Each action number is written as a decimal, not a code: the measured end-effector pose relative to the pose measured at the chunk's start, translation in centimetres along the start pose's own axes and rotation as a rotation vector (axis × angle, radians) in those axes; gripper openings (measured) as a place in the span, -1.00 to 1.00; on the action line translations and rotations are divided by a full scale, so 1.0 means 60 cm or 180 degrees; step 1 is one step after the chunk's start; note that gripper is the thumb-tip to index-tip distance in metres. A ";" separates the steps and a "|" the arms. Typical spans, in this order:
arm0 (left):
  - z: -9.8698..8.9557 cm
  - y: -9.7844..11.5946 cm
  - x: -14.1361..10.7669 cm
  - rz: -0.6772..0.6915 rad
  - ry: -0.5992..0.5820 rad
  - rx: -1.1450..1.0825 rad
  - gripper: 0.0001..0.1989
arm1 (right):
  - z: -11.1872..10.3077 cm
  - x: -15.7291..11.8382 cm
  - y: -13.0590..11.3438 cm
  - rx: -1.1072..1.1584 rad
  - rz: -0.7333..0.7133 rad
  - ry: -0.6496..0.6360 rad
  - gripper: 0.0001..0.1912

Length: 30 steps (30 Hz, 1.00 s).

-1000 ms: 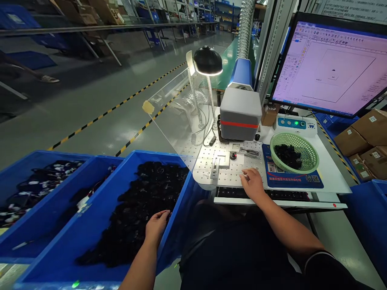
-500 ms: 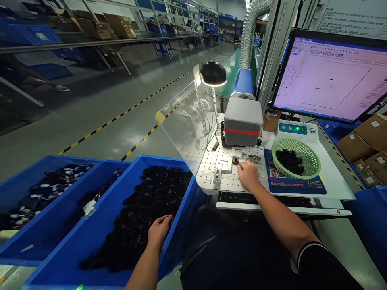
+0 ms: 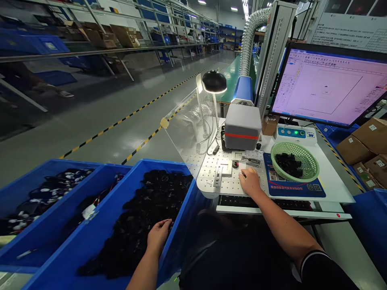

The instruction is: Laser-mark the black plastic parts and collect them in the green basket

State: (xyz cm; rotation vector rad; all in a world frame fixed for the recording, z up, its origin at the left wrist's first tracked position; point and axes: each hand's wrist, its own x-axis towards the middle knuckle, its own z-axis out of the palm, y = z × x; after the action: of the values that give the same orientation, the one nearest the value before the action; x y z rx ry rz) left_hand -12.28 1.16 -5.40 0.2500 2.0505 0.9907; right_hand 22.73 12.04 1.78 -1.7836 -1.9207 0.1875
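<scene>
My left hand is over the right edge of a heap of black parts in a blue bin. Its fingers are pinched together, and whatever they hold is too small to make out. On the perforated metal plate rests my right hand, fingers curled, with what is in them hidden. Just beyond its fingertips, to the left, a small round black part sits below the grey machine head. A green basket of black parts stands on a blue mat to the right.
A lit black lamp and a clear tilted panel stand left of the machine. The monitor is at the right, above a control box. A keyboard lies under the table edge. More blue bins are at the left.
My right hand has drawn back slightly from the round black part, leaving a small gap. My left hand has hardly moved. The whole view has tilted up a little.
</scene>
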 end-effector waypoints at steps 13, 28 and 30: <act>0.003 -0.001 -0.004 -0.0004 -0.0145 -0.0058 -0.84 | -0.054 -0.219 0.004 0.0775 -0.0861 0.0285 -0.78; 0.011 -0.056 0.057 -0.0099 -0.0120 -0.0518 -0.80 | -0.046 -0.233 0.020 0.0573 -0.0754 -0.0063 -0.74; 0.014 -0.065 0.069 -0.0191 -0.0115 -0.0766 -0.82 | -0.049 -0.230 0.022 0.0594 -0.0730 0.0050 -0.75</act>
State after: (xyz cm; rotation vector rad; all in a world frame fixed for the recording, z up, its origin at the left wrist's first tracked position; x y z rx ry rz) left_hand -13.70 1.03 -10.98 0.0786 1.8739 1.1743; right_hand 25.35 -1.75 0.07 -1.4295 -2.0070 0.2618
